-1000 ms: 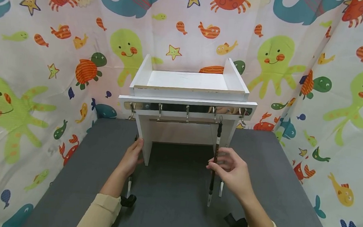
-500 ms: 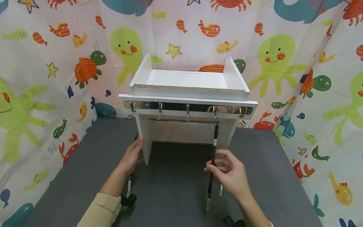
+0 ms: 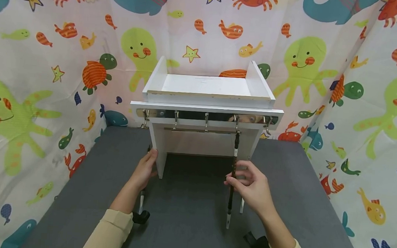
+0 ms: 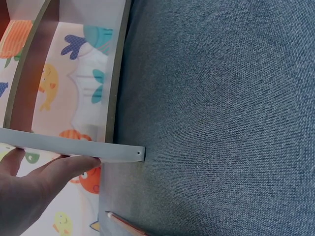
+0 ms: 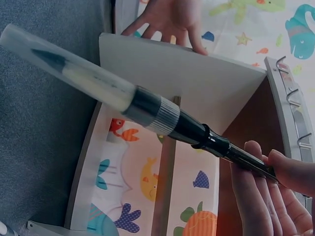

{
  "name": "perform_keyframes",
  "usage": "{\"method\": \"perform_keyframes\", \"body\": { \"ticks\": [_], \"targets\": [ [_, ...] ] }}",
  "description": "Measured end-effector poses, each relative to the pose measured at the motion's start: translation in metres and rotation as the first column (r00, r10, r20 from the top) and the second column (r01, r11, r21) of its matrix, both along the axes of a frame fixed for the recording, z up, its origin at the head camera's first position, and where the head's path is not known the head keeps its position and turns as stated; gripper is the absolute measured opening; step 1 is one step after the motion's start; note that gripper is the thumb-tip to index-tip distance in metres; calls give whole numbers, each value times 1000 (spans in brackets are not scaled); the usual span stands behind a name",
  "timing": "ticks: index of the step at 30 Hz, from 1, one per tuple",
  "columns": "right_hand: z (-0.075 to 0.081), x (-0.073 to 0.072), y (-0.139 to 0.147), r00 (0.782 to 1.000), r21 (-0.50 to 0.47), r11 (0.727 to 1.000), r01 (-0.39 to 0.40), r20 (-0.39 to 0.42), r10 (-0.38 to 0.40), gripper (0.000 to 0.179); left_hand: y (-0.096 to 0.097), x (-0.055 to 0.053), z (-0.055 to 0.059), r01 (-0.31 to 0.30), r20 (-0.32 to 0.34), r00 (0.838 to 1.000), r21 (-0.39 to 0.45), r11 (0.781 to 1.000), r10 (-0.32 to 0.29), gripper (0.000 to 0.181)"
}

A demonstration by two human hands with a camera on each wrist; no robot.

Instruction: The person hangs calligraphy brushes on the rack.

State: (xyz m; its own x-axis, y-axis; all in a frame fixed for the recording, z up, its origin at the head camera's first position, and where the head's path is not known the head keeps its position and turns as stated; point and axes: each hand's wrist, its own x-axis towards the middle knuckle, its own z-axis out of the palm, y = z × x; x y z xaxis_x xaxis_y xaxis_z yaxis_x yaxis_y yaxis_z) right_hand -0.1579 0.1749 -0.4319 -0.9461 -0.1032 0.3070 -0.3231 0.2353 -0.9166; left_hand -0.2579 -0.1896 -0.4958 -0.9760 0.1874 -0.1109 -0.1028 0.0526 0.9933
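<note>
Brush (image 3: 234, 161), one: dark shaft, dark-tipped bristles inside a clear cap (image 5: 74, 69). Held in the right hand (image 3: 249, 183), pinched between thumb and fingers partway along the shaft. Long axis: near upright, capped end below the hand, upper end above it. Governing relation, as judged: the upper end stands directly under a hook (image 3: 237, 121), above the hand and second from the right on a metal strip (image 3: 192, 116); whether its loop is on the hook cannot be told. Nearer hand: the right. The left hand (image 3: 145, 168) is well apart across the white rack (image 3: 186, 100), fingers loosely spread, resting against the outer face of a side panel (image 3: 158, 148), grasping nothing. Edges: rack front above the right hand; neighbouring hooks either side of the brush's top. Free room: gray table (image 3: 185, 215) between the hands and nearer the person. Also: second brush (image 3: 141, 202), beside the left wrist, partly hidden.
</note>
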Motion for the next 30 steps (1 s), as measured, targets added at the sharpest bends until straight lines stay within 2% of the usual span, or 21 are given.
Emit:
{"method": "perform_keyframes", "body": {
  "ticks": [3, 5, 13, 19, 22, 27, 30],
  "targets": [
    [0, -3, 0, 1000, -1, 1000, 4, 14, -4, 37, -1, -7, -10, -15, -7, 1000, 1, 1000, 15, 75],
    [-1, -4, 0, 1000, -2, 1000, 12, 21, -12, 37, -2, -9, -13, -18, -15, 1000, -6, 1000, 18, 76],
    [-10, -17, -2, 996, 57, 995, 82, -39, -80, 35, -1, -8, -14, -11, -9, 1000, -7, 1000, 11, 84],
    [-25, -33, -7, 995, 63, 996, 64, -86, -59, 33, -7, -2, -17, -14, -25, 1000, -24, 1000, 14, 83],
    [-31, -38, -8, 992, 72, 995, 69, -107, -62, 32, -8, -3, -19, -19, -33, 999, -30, 999, 18, 83],
    [-33, -42, -4, 990, 84, 992, 98, -111, -89, 41, -5, -5, -19, -19, -25, 1000, -39, 999, 18, 83],
    [-29, -41, 3, 987, 99, 987, 124, -115, -113, 48, -4, -6, -17, -14, -22, 1000, -36, 999, 13, 82]
  ]
}}
